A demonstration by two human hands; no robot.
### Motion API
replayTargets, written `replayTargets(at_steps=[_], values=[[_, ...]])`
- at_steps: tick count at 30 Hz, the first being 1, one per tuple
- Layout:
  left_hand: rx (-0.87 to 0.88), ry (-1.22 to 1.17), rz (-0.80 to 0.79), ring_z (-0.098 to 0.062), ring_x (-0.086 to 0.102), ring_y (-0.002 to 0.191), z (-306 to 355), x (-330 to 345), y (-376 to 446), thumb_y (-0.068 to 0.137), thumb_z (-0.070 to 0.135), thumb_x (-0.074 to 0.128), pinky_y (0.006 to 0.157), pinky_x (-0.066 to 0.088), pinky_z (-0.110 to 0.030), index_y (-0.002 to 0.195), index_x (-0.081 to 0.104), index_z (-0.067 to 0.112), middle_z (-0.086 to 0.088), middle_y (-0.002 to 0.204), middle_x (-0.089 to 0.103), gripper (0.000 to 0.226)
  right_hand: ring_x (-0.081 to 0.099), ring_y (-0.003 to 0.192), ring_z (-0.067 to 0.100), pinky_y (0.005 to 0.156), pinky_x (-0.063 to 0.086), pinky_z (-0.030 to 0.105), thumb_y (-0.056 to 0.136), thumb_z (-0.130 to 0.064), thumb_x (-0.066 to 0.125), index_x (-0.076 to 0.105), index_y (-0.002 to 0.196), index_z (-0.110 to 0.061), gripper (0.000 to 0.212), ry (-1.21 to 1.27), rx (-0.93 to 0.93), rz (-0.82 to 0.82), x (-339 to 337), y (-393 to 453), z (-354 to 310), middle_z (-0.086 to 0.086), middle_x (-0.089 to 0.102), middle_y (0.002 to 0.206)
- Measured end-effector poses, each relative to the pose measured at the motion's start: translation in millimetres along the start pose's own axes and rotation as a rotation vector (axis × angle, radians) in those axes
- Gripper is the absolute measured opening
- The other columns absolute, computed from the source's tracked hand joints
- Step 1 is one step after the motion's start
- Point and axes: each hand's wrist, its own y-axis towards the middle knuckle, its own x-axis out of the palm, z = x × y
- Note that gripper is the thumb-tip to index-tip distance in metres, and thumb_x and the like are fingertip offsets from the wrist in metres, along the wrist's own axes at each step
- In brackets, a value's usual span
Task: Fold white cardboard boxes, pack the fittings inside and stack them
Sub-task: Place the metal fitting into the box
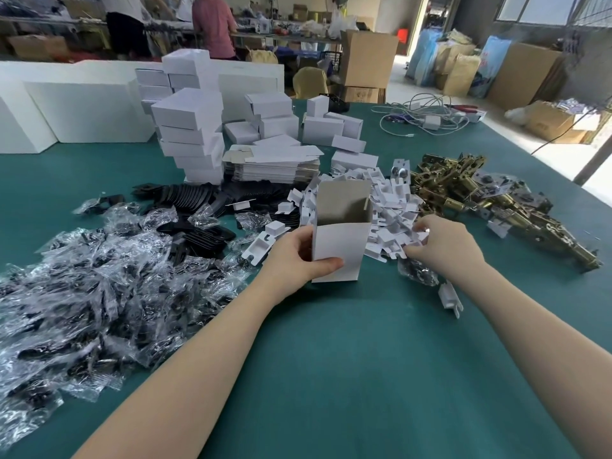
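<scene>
On the green table (331,359), near its middle, the left hand (294,256) grips an erected white cardboard box (337,250), thumb across the front panel and fingers round the left side; the box stands upright with its top flap raised, presumably so the open mouth faces the fittings. Just right of the box, the right hand (443,246) reaches into the pile of white card inserts (390,207), fingers curled among them; whether it has hold of one cannot be told. Beyond the box lie flat box blanks (271,167) and a stack of finished boxes (192,137). Bagged black parts (99,293) lie left of the box, brass fittings (490,200) right.
</scene>
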Motion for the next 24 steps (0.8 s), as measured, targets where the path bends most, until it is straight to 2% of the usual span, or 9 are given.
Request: replayTargets(at_steps=[4,7,10,13,18,22,24], values=[[0.007,-0.008,-0.004,-0.012,0.07,0.098,0,0,1,0.065,0.025,0.083,0.085,0.056,-0.027,0.113,0.066,0.025,0.008,0.106,0.074,0.051,0.062,0.075,0.02,0.062,0.049,0.03,0.081,-0.023,0.07,0.057,0.126,-0.019,0.047,0.136,-0.032,0.044,-6,1,2,-0.001,0.065,0.085],[0.016,-0.016,-0.007,-0.013,0.07,0.099,0,0,1,0.066,0.023,0.083,0.088,0.056,-0.028,0.114,0.066,0.023,0.006,0.107,0.074,0.051,0.06,0.07,0.01,0.058,0.043,0.025,0.082,-0.025,0.071,0.06,0.123,-0.02,0.043,0.281,-0.057,0.05,-7,3,2,-0.004,0.064,0.082],[0.022,-0.022,-0.011,-0.013,0.07,0.099,0,1,0,0.067,0.021,0.083,0.086,0.056,-0.025,0.113,0.066,0.024,0.007,0.106,0.074,0.049,0.056,0.068,0.011,0.057,0.039,0.024,0.081,-0.027,0.074,0.064,0.108,-0.024,0.029,0.335,-0.084,0.059,-4,1,0,-0.001,0.062,0.079],[0.02,-0.023,-0.009,-0.013,0.07,0.098,0,1,0,0.067,0.022,0.083,0.086,0.056,-0.025,0.112,0.066,0.025,0.007,0.106,0.074,0.048,0.054,0.066,0.014,0.056,0.04,0.022,0.079,-0.019,0.073,0.065,0.085,-0.017,0.01,0.284,-0.112,0.093,4,-1,-2,-0.003,0.06,0.073],[0.02,-0.031,-0.01,-0.012,0.07,0.098,-1,1,0,0.067,0.021,0.083,0.084,0.056,-0.023,0.109,0.066,0.029,0.009,0.105,0.074,0.046,0.052,0.072,0.003,0.059,0.038,0.019,0.078,-0.022,0.074,0.06,0.08,-0.017,0.014,0.309,-0.124,0.084,12,-3,-5,-0.008,0.061,0.079],[0.025,-0.03,-0.008,-0.013,0.07,0.099,-2,1,1,0.067,0.022,0.083,0.087,0.056,-0.027,0.112,0.066,0.028,0.008,0.106,0.074,0.048,0.063,0.059,0.011,0.058,0.054,0.027,0.08,-0.018,0.073,0.063,0.083,-0.016,0.01,0.552,-0.064,0.065,1,-12,-16,0.004,0.07,0.077],[0.026,-0.026,-0.004,-0.013,0.07,0.099,-2,1,1,0.067,0.022,0.083,0.086,0.056,-0.027,0.113,0.067,0.025,0.007,0.106,0.074,0.049,0.065,0.057,0.009,0.059,0.059,0.028,0.083,-0.017,0.071,0.063,0.087,-0.015,0.01,0.698,-0.101,0.152,-16,-20,-27,0.004,0.072,0.077]])
